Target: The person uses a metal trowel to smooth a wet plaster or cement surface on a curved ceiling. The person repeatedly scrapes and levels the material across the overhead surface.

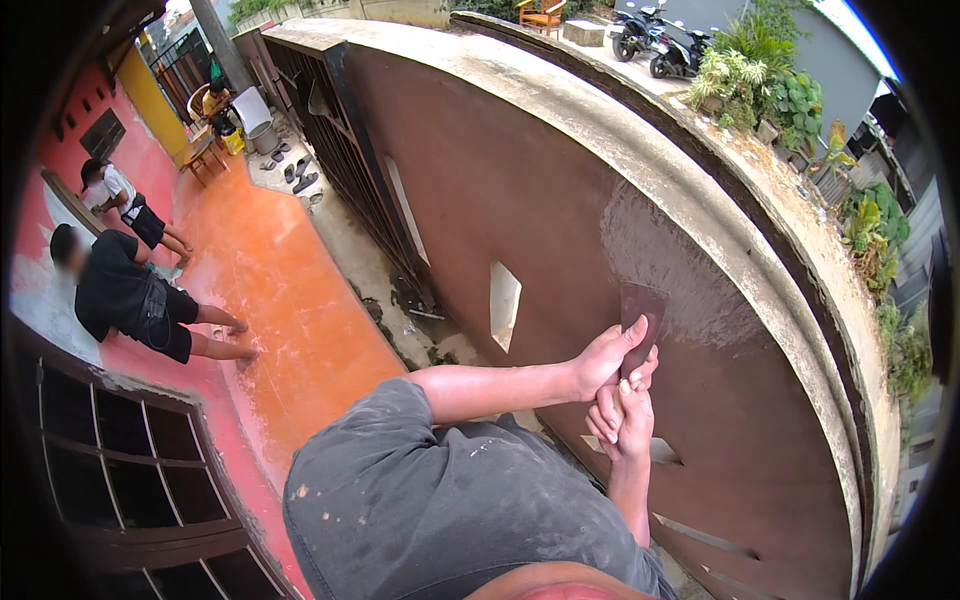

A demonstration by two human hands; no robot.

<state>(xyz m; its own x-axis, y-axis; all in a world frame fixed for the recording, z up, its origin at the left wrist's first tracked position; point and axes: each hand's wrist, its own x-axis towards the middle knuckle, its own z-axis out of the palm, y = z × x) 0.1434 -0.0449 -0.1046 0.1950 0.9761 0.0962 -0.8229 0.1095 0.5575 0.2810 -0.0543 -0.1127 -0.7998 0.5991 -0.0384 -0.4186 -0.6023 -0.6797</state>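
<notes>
Over the link, I found the broad, curved brown plastered wall (450, 150) barring reach beyond the bare left hand (603, 362) and right hand (627, 418). I had sideways room along its face; its pale four-sided cut-out (504, 303) showed a gap. A dark barred metal gate (372, 168) obstructed its left end.

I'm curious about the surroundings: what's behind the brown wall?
Beyond the brown wall, two motorbikes, an orange chair and green plants show. Anything low against its far side is covered, so I cannot tell.

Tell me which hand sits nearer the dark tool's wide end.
The left hand, its thumb on the dark tool; the right hand sits lower, farther from that end.
</notes>
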